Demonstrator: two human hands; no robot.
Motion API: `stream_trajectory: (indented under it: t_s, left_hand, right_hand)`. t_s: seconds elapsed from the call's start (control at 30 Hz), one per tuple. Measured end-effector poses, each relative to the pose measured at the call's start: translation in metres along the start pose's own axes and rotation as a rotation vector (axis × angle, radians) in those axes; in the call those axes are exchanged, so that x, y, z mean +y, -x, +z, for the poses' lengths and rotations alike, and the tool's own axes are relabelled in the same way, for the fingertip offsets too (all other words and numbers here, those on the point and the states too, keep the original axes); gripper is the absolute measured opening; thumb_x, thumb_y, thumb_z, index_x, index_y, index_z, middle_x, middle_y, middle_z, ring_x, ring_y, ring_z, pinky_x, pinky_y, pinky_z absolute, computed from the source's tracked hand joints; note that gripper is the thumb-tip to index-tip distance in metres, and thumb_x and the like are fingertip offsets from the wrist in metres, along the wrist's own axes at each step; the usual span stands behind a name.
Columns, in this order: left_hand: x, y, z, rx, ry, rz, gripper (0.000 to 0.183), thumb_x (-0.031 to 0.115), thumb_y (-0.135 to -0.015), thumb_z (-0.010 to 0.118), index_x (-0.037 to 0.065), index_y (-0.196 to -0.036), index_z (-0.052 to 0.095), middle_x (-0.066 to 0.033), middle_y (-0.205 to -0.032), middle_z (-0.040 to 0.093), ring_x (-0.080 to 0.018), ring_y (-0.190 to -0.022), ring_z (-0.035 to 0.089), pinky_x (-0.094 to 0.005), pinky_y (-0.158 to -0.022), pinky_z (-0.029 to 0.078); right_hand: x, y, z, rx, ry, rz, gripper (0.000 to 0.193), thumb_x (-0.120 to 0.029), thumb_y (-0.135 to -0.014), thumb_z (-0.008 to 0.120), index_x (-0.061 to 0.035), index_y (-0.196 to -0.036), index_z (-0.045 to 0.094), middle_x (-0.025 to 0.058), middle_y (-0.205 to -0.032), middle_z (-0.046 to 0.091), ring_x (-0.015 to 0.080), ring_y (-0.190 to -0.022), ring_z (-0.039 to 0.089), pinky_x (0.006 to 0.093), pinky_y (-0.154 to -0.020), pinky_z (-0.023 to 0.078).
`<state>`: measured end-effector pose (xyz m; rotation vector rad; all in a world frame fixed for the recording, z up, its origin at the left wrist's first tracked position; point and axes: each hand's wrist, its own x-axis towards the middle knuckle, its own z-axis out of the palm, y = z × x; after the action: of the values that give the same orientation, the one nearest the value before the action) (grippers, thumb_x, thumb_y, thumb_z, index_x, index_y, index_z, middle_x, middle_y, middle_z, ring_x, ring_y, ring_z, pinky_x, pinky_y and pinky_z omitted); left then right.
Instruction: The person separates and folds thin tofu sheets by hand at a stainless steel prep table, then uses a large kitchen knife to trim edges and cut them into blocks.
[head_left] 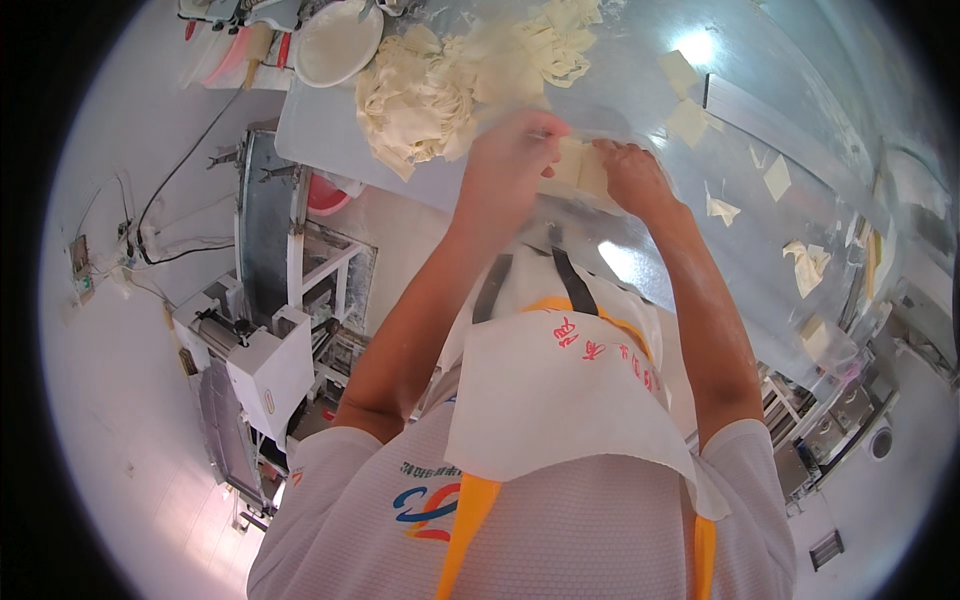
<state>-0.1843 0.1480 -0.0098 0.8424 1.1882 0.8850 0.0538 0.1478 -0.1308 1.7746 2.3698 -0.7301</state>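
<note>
Between my hands, near the table's front edge, lies a pale stack of cut dough sheets [592, 175]. My right hand [640, 180] has its fingers bent over the stack's right end and grips it there. My left hand [508, 160] is at the left end of the stack, smeared by motion. Its fingertips come close to the sheets, but whether they pinch one cannot be made out. Just beyond my left hand, a big loose heap of crumpled dough sheets [415, 100] spreads over the table.
The shiny metal table [610, 85] carries several single dough squares [690, 122] on the right. A long metal bar [770, 125] lies there too. At the far left stands a white bowl [338, 45]. A white machine [270, 370] stands left of me.
</note>
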Motion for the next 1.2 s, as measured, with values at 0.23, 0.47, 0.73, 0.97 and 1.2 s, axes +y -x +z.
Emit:
stream_trajectory:
  t_s: [0.23, 0.47, 0.73, 0.97, 1.2]
  left_hand:
    - [-0.002, 0.018, -0.005, 0.06, -0.013, -0.026, 0.025, 0.007, -0.099, 0.071, -0.003, -0.121, 0.07, -0.0068, -0.104, 0.069, -0.0157, -0.096, 0.065, -0.0315, -0.091, 0.052]
    - [-0.003, 0.024, -0.015, 0.043, -0.054, -0.015, 0.027, 0.002, -0.1, 0.071, 0.0, -0.127, 0.068, -0.0048, -0.11, 0.07, -0.0144, -0.101, 0.067, -0.0295, -0.094, 0.054]
    - [-0.007, 0.062, -0.011, -0.049, -0.213, 0.078, 0.027, -0.001, -0.099, 0.072, 0.004, -0.125, 0.068, -0.0004, -0.112, 0.07, -0.0095, -0.101, 0.063, -0.025, -0.091, 0.051]
    - [-0.015, 0.051, -0.01, 0.024, -0.097, -0.01, 0.028, -0.002, -0.098, 0.071, 0.004, -0.125, 0.068, -0.0017, -0.11, 0.072, -0.0089, -0.099, 0.064, -0.0257, -0.091, 0.051]
    - [-0.016, 0.069, -0.031, -0.015, -0.168, 0.034, 0.036, -0.002, -0.096, 0.072, 0.004, -0.132, 0.066, -0.0045, -0.114, 0.072, -0.0127, -0.108, 0.066, -0.0298, -0.097, 0.052]
  right_hand:
    - [-0.037, 0.083, -0.07, 0.231, 0.136, 0.042, 0.026, -0.03, -0.099, 0.074, -0.0059, -0.109, 0.074, 0.0125, -0.092, 0.074, 0.0313, -0.103, 0.07, 0.0485, -0.099, 0.052]
    - [-0.016, 0.129, -0.123, 0.096, 0.578, -0.217, 0.023, -0.028, -0.083, 0.088, -0.0095, -0.082, 0.074, 0.0042, -0.1, 0.068, 0.0226, -0.104, 0.061, 0.0468, -0.103, 0.046]
    - [-0.028, 0.136, -0.136, 0.139, 0.172, 0.093, 0.016, -0.02, -0.087, 0.083, -0.0066, -0.084, 0.076, 0.0076, -0.095, 0.068, 0.0268, -0.1, 0.067, 0.0435, -0.092, 0.054]
    - [-0.026, 0.124, -0.099, 0.427, -0.941, 0.288, 0.015, -0.012, -0.094, 0.078, -0.0019, -0.104, 0.072, 0.0042, -0.099, 0.073, 0.0156, -0.093, 0.068, 0.0332, -0.084, 0.055]
    - [-0.028, 0.167, -0.101, 0.315, -1.506, 0.303, 0.029, 0.002, -0.097, 0.072, -0.0052, -0.124, 0.064, -0.0039, -0.101, 0.061, 0.0078, -0.1, 0.061, 0.0254, -0.092, 0.052]
